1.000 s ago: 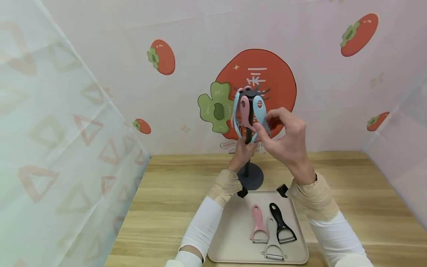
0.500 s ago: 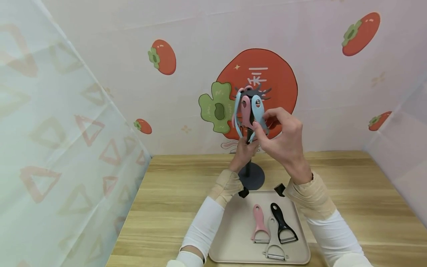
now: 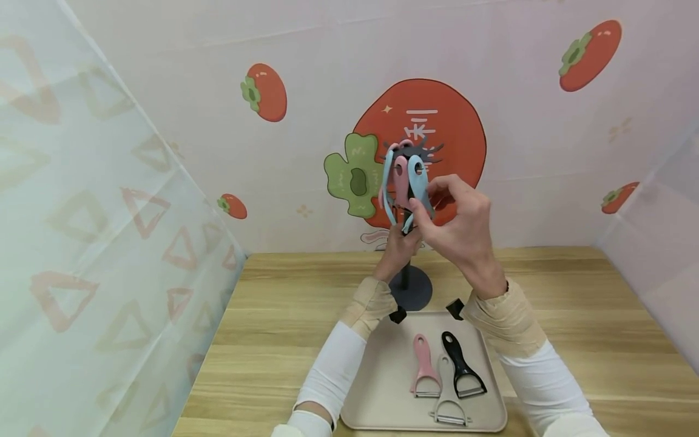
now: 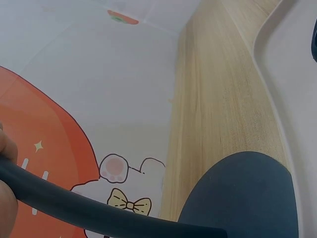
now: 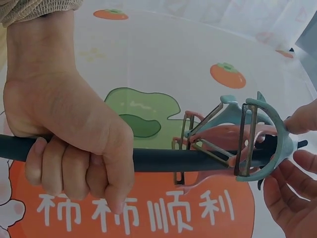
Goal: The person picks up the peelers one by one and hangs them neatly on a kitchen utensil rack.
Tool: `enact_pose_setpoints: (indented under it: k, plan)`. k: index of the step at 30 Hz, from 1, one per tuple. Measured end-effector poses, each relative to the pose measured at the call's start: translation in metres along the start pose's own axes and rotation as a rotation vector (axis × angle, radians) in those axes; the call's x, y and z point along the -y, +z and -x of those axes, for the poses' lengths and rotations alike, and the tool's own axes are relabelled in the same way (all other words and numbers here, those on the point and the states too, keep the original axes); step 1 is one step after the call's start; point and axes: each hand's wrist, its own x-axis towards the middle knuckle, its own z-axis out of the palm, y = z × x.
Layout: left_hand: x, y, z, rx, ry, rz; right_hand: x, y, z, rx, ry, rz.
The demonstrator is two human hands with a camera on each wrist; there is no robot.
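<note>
A dark rack with curved hooks [image 3: 432,149] stands on a round base [image 3: 417,291], and several pink and light blue peelers hang around its top. My left hand [image 3: 401,246] grips the rack's pole [image 5: 163,159] below them, fingers wrapped around it in the right wrist view. At the rack's near right side my right hand [image 3: 461,224] pinches a light blue peeler [image 3: 419,179] by its handle between thumb and fingers; a hook shows through the handle's hole. Right beside it hangs a pink peeler [image 3: 401,182]. In the right wrist view the light blue peeler's blade [image 5: 247,136] faces the camera.
On the wooden table [image 3: 295,315], a beige tray [image 3: 377,388] lies in front of the rack. It holds a pink peeler [image 3: 423,364], a black peeler [image 3: 459,361] and a grey peeler [image 3: 446,379]. A printed cloth backdrop [image 3: 317,152] rises behind the table.
My right hand has moved slightly left with the light blue peeler, bringing its handle closer to the pink one. My left hand keeps its grip on the pole.
</note>
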Motion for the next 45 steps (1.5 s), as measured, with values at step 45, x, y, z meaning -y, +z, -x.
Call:
enact_pose_setpoints:
  k: [45]
  plan:
    - [-0.002, 0.001, 0.002, -0.059, -0.096, -0.081, 0.0, -0.028, 0.066, -0.009, 0.094, 0.004]
